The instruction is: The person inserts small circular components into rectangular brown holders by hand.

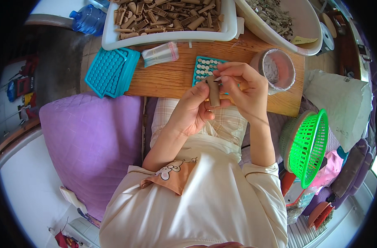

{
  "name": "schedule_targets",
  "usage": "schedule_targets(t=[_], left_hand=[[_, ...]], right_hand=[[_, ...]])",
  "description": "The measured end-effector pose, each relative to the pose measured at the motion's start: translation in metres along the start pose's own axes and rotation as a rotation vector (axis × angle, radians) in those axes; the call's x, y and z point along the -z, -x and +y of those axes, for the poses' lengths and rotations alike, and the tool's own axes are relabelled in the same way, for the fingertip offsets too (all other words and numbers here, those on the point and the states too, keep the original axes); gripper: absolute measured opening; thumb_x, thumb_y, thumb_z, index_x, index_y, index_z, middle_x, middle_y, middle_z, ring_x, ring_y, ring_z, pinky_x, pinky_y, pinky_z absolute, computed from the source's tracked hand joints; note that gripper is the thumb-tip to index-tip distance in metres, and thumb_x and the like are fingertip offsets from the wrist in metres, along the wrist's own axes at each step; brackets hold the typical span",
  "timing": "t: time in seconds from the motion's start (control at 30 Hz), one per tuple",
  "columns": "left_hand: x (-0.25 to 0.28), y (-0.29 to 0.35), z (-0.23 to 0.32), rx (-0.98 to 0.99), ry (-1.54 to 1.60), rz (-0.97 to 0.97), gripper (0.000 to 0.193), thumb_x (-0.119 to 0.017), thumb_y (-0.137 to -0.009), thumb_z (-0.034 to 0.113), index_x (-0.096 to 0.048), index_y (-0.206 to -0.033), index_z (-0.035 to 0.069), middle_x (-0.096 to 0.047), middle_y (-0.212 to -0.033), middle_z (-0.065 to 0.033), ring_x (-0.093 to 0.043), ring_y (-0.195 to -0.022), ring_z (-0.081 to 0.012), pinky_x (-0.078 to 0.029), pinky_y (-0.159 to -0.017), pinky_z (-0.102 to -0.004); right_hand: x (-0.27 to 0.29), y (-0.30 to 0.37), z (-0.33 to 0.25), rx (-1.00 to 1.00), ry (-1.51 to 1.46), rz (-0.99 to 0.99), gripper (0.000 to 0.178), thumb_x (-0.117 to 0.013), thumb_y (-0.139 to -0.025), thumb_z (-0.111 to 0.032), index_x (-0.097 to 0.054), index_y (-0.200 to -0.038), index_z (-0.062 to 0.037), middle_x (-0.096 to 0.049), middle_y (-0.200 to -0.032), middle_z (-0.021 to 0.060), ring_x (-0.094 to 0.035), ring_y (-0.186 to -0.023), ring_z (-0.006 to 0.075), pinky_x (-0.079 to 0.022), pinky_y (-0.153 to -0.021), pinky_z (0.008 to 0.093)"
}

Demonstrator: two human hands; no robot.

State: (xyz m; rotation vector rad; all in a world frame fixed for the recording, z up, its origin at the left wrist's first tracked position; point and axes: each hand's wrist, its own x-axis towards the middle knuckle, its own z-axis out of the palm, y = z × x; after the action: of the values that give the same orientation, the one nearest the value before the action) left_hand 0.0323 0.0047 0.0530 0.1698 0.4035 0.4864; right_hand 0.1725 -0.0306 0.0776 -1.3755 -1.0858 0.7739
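Observation:
My left hand (187,109) is closed around a tan plastic tube-shaped piece (214,94), held upright over my lap at the table's front edge. Thumb and fingers of my right hand (249,89) pinch a small white piece (218,78) at the tube's upper end; whether it touches the tube I cannot tell. Partly hidden behind my hands, a teal tray (195,78) holds rows of small white round pieces. To the right of it stands a pinkish tub (288,68) with whitish material inside.
On the wooden table (168,80) lie a clear plastic packet (160,54) and stacked teal trays (114,70). A white bin (172,40) of tan pieces and a cream basin (310,29) of small metallic parts stand at the back. A green basket (314,151) sits right.

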Motion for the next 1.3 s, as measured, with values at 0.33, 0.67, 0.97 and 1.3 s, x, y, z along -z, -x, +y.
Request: schedule_targets(t=[0.33, 0.67, 0.97, 1.3], left_hand=[[0.001, 0.002, -0.001, 0.014, -0.102, -0.039, 0.035, -0.045, -0.087, 0.031, -0.045, -0.108, 0.003, -0.060, -0.089, -0.0094, -0.062, -0.079, -0.0178, -0.046, -0.040, -0.0160], [0.005, 0.002, -0.006, 0.061, -0.146, 0.052, 0.035, -0.047, -0.086, 0.034, -0.047, -0.107, 0.006, -0.061, -0.086, -0.0073, -0.062, -0.077, -0.0158, -0.042, -0.039, -0.0151], [0.002, 0.002, -0.004, 0.017, -0.289, 0.024, 0.035, -0.043, -0.088, 0.028, -0.044, -0.114, 0.005, -0.059, -0.091, -0.0059, -0.062, -0.077, -0.0150, -0.044, -0.041, -0.0148], [-0.008, 0.014, 0.001, -0.465, -0.904, -0.047, 0.028, -0.061, -0.074, 0.004, -0.053, -0.101, 0.007, -0.047, -0.111, -0.0083, -0.046, -0.108, -0.0204, -0.051, -0.072, -0.0294]], right_hand=[[0.006, 0.005, -0.009, 0.150, 0.261, -0.105, 0.010, -0.054, -0.072, 0.009, -0.055, -0.079, 0.0025, -0.060, -0.086, 0.0108, -0.059, -0.078, 0.0160, -0.050, -0.066, 0.0246], [0.004, 0.014, 0.002, -0.052, 0.039, -0.023, 0.010, -0.055, -0.072, 0.004, -0.055, -0.081, 0.0006, -0.060, -0.082, 0.0101, -0.060, -0.069, 0.0213, -0.049, -0.062, 0.0285], [0.006, 0.014, 0.001, 0.110, 0.317, -0.135, 0.009, -0.051, -0.074, 0.007, -0.052, -0.081, 0.0016, -0.059, -0.084, 0.0110, -0.059, -0.071, 0.0239, -0.049, -0.063, 0.0295], [0.022, 0.038, 0.017, -0.303, -0.280, 0.093, 0.021, -0.049, -0.086, -0.021, -0.052, -0.093, -0.0014, -0.057, -0.090, 0.0058, -0.054, -0.083, 0.0149, -0.044, -0.066, 0.0237]])
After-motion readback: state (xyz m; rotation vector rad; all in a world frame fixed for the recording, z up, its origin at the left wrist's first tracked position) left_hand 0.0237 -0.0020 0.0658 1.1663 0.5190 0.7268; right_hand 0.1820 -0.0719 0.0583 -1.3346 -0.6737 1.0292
